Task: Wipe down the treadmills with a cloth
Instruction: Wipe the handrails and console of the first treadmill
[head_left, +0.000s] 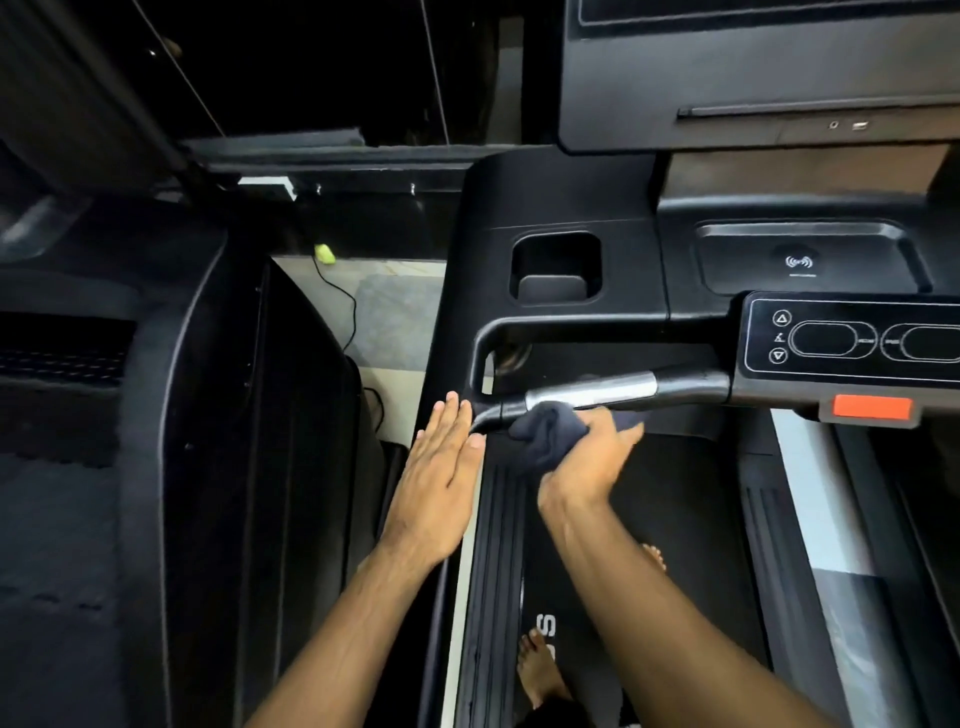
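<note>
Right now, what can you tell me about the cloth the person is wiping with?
The cloth is dark, navy or near black, and looks soft. It is bunched into a wad, not spread flat. The right hand grips it and presses it against the underside of the shiny silver handlebar grip. Part of it sticks out past the fingers.

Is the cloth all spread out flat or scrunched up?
Scrunched up. The dark cloth is bunched into a wad in the right hand, pressed against the silver handlebar grip.
</note>
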